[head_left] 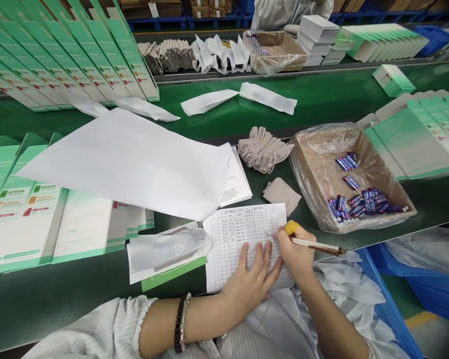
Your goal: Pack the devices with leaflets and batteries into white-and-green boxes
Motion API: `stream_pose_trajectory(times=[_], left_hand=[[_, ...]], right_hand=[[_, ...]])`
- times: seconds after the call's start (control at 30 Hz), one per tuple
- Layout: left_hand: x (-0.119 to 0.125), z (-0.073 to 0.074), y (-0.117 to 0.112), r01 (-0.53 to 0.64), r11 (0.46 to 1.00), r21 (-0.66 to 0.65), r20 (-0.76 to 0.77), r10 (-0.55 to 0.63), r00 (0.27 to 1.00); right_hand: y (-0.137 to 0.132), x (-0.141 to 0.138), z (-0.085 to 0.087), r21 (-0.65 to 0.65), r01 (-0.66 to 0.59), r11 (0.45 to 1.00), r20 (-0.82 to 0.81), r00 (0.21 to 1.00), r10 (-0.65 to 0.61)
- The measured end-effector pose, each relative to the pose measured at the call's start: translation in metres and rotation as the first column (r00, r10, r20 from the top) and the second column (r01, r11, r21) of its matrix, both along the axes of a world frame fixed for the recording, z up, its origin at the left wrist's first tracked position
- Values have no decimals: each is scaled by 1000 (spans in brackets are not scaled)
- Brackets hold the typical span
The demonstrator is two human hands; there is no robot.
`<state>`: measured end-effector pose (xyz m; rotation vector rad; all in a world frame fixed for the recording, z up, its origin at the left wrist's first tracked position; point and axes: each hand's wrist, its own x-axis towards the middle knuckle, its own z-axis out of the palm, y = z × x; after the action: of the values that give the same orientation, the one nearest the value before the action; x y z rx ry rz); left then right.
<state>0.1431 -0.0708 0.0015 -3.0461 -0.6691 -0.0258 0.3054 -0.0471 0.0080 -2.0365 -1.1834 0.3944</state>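
Right hand [297, 252] pinches pen [316, 245] | left hand [249, 279], fingers spread, rests on printed form [224, 244] | form at green workbench [41, 299]'s near edge, frosted pouch [168, 249] just left, battery carton [312, 174] right | bare surface near left

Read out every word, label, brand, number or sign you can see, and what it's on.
No word, brand or number is legible.
Wrapped pouch: a triangular, recycling-style sign.
Form under the left hand: print and handwriting, too small to read.
Green-and-white boxes: labels and print, too small or blurred.
Printed sheets above the form: too small.
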Motion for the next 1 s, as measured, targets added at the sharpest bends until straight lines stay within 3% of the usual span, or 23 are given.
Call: stream_pose_trajectory(times=[0.23, 0.4, 0.47, 0.57, 0.63, 0.67, 0.7, 0.73, 0.8, 0.83, 0.9, 0.93, 1.0], left_hand=[[-2, 0, 0, 3, 1000, -10, -1, -3, 1000], [3, 1, 0, 3, 998, -60, -8, -4, 1000], [4, 12, 3, -3, 992, -122, 1, 3, 1000], [-11, 42, 13, 6, 948, -318, 82, 22, 996], [-36, 66, 22, -20, 870, -492, 218, 146, 965], [-51, 76, 26, -75, 810, -582, 294, 296, 909], [-67, 84, 30, -156, 727, -668, 367, 505, 781], [-82, 90, 34, -205, 620, -757, 402, 691, 601], [-105, 96, 41, -174, 381, -908, 329, 906, 267], [-112, 97, 45, -120, 265, -957, 243, 955, 170], [-117, 95, 54, -12, 92, -996, 91, 992, 89], [-116, 94, 59, 30, 55, -998, 57, 996, 69], [-112, 92, 75, 76, 89, -993, 90, 996, 11]], right_hand=[[-2, 1, -2, 3, 25, 1000, -79, 997, -24], [0, 3, -7, 57, 115, 992, -255, 962, -97], [0, 4, -7, 94, 132, 987, -337, 937, -94], [0, 5, -9, 146, 77, 986, -425, 905, -8], [0, 5, -11, 164, 36, 986, -466, 883, 45], [0, 5, -13, 165, 25, 986, -484, 873, 59], [1, 6, -15, 163, 19, 986, -501, 863, 66], [2, 6, -17, 160, 14, 987, -515, 854, 72], [3, 6, -20, 158, 7, 987, -528, 846, 79], [4, 6, -20, 161, 4, 987, -525, 847, 82], [4, 7, -21, 165, -6, 986, -521, 848, 93], [4, 7, -21, 167, -13, 986, -520, 849, 100], [5, 8, -20, 174, -26, 984, -519, 847, 114]])
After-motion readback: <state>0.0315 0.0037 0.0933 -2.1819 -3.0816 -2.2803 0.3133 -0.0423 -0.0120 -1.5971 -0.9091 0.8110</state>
